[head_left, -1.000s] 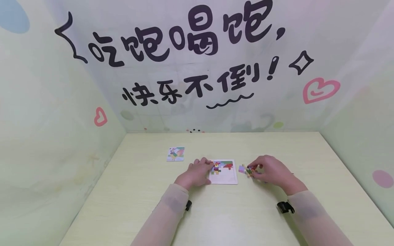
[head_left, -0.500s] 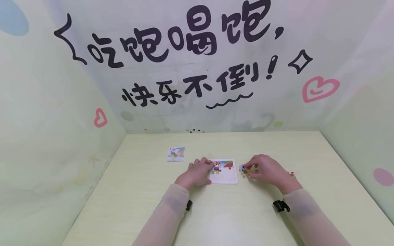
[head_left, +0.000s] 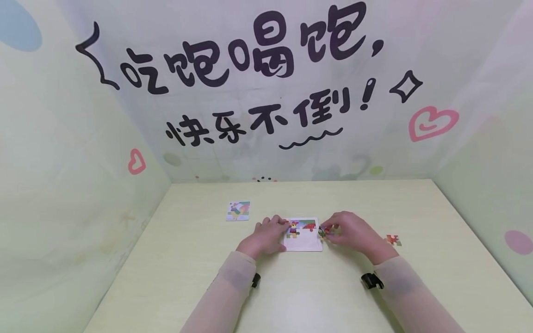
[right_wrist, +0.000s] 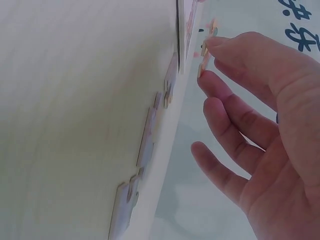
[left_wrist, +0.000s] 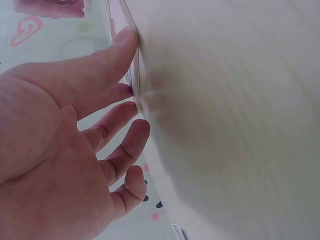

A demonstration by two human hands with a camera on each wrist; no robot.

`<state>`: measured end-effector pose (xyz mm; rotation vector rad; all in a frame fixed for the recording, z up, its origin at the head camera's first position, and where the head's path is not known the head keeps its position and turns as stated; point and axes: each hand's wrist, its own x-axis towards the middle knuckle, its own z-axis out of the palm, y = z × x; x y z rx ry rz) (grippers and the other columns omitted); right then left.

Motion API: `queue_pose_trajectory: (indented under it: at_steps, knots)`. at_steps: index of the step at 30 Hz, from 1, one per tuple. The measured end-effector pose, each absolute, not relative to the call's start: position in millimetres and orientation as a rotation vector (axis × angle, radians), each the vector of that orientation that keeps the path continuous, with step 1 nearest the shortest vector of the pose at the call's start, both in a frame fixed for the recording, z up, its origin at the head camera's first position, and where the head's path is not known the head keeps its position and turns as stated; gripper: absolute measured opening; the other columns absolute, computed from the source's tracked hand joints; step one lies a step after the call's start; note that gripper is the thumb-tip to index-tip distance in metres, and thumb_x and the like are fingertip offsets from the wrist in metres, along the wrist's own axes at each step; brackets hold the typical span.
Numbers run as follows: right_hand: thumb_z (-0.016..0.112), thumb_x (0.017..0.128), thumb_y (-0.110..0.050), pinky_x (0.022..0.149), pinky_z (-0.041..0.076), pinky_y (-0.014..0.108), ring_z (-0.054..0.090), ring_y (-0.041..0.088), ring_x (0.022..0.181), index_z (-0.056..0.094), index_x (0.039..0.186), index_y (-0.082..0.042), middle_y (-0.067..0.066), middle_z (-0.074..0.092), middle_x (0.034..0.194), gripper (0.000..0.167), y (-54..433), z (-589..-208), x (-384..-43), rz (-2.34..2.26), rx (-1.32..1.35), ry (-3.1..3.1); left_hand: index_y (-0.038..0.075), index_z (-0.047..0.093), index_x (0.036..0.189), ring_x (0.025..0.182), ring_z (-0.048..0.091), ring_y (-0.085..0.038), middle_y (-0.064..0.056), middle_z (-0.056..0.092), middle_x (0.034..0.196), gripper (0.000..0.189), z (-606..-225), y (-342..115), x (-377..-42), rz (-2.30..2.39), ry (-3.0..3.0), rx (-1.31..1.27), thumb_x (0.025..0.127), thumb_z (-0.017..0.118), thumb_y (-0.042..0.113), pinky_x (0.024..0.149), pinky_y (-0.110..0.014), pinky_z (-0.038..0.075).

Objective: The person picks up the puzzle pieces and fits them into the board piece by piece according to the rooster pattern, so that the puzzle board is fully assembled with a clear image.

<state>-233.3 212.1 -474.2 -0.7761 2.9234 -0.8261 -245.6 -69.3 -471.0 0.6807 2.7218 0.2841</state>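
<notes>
A white puzzle tray [head_left: 301, 243] lies on the table, with joined colourful pieces [head_left: 300, 225] along its top and left. My left hand [head_left: 266, 235] holds the tray's left side; in the left wrist view its thumb [left_wrist: 125, 42] and index finger touch the edge, the other fingers loosely bent. At the tray's right edge my right hand [head_left: 350, 233] pinches a jigsaw piece [head_left: 322, 234] between thumb and fingertips. The right wrist view shows this jigsaw piece [right_wrist: 203, 62] edge-on, raised off the table. Most of its picture is hidden.
Several loose jigsaw pieces [right_wrist: 146, 137] lie beneath and beside the right hand; one red and green group [head_left: 393, 239] shows right of the wrist. A small picture card [head_left: 238, 211] lies at the back left. Printed walls enclose the table [head_left: 291, 296] at the back and sides.
My right hand has moved left from the loose pieces to the tray's right edge with a piece in its fingers, uncovering pieces by the wrist. The left hand stays on the tray.
</notes>
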Motion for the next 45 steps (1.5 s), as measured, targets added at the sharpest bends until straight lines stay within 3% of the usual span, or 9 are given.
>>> queue_pose_trajectory:
  at_steps: [31,45]
  knots:
    - [0.080,0.082,-0.009,0.075,0.051,0.032,0.057,0.013,0.078,0.083,0.104,-0.015,-0.001,0.075,0.096,0.024,182,-475,-236,-0.685,-0.952,3.005,0.018,0.044,0.158,0.135,0.042,-0.025,-0.001,0.044,0.157,0.078,-472,-69,-248,0.308,2.709,0.679,0.090,0.080,0.031,0.107,-0.045,0.037]
    - [0.082,0.083,-0.011,0.091,0.056,0.045,0.067,0.022,0.097,0.083,0.102,-0.015,0.000,0.076,0.102,0.019,166,-475,-241,-0.657,-0.922,2.992,0.017,0.044,0.158,0.136,0.043,-0.027,-0.003,0.045,0.157,0.078,-470,-70,-247,0.312,2.707,0.697,0.090,0.079,0.031,0.109,-0.048,0.038]
